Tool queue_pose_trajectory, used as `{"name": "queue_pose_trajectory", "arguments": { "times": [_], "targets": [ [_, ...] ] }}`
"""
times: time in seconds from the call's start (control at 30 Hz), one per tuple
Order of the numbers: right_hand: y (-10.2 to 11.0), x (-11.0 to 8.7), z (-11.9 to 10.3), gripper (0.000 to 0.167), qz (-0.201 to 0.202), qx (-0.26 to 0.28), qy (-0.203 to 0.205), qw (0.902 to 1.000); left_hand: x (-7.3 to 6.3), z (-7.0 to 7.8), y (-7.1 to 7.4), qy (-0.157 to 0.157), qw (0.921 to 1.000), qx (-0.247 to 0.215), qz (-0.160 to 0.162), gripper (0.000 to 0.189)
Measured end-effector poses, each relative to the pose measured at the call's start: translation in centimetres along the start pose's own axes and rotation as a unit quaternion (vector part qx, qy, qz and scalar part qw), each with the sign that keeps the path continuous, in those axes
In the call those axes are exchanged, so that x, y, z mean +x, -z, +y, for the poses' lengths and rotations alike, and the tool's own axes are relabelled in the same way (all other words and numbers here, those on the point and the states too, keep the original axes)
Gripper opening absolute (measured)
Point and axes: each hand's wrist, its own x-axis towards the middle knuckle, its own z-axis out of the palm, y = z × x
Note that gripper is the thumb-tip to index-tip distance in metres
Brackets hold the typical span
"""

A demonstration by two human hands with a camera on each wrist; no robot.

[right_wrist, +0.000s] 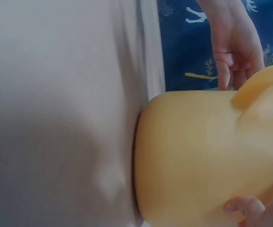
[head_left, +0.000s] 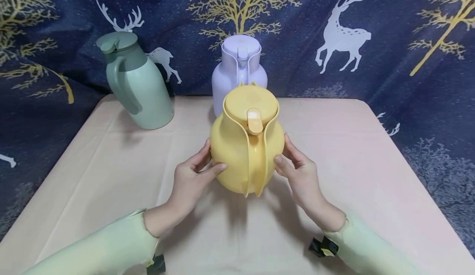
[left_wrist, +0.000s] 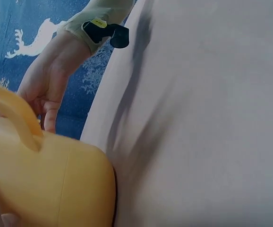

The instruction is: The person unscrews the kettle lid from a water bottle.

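A round yellow thermos jug point(head_left: 231, 155) is in the middle of the head view, its handle and lid lever facing me. My left hand point(head_left: 189, 180) holds its left side, thumb on the front and fingers round toward the back. Opposite it, my right hand point(head_left: 304, 180) grips the right side in the same way. In both wrist views the base of the jug point(right_wrist: 183, 142) is at the tabletop, with a thin dark line beneath; whether it fully rests there I cannot tell. Directly behind stands a lilac thermos jug point(head_left: 220, 81), partly hidden by the yellow one.
A green thermos jug point(head_left: 148, 91) stands at the back left of the cloth-covered table point(head_left: 122, 172). Behind the table hangs a dark blue cloth point(head_left: 289, 27) printed with deer and golden trees. Small black devices sit under both sleeves.
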Motion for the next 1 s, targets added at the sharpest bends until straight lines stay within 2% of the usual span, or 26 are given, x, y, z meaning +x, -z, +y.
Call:
{"name": "queue_pose_trajectory", "arguments": {
  "times": [0.13,0.2,0.33,0.4,0.5,0.57,0.8,1.0],
  "targets": [
    [0.6,0.0,0.0,0.074,-0.036,-0.090,0.032,0.9948,0.7,-0.3,1.0,-0.021,0.9986,0.041,-0.025,0.065],
    [1.0,0.1,0.1,0.078,-0.053,-0.118,0.050,0.9903,1.3,-0.6,1.7,-0.039,0.9951,0.081,-0.042,0.068],
    [1.7,0.9,1.0,0.087,-0.085,-0.114,0.083,0.9864,2.9,-1.2,2.6,-0.069,0.9801,0.163,-0.090,0.081],
    [2.2,1.4,1.7,0.093,-0.104,-0.109,0.099,0.9837,3.8,-1.4,2.9,-0.074,0.9734,0.182,-0.118,0.088],
    [2.8,2.0,2.6,0.104,-0.139,-0.108,0.113,0.9779,4.7,-1.6,3.1,-0.070,0.9705,0.169,-0.157,0.095],
    [3.0,2.1,2.9,0.107,-0.154,-0.103,0.111,0.9763,5.0,-1.7,3.1,-0.063,0.9712,0.159,-0.165,0.096],
    [2.4,2.3,2.9,0.105,-0.154,-0.078,0.097,0.9802,5.2,-1.5,3.4,-0.052,0.9787,0.133,-0.147,0.093],
    [1.6,2.5,2.6,0.107,-0.150,-0.075,0.093,0.9815,5.4,-1.2,4.1,-0.052,0.9786,0.138,-0.143,0.092]
  ]
}}
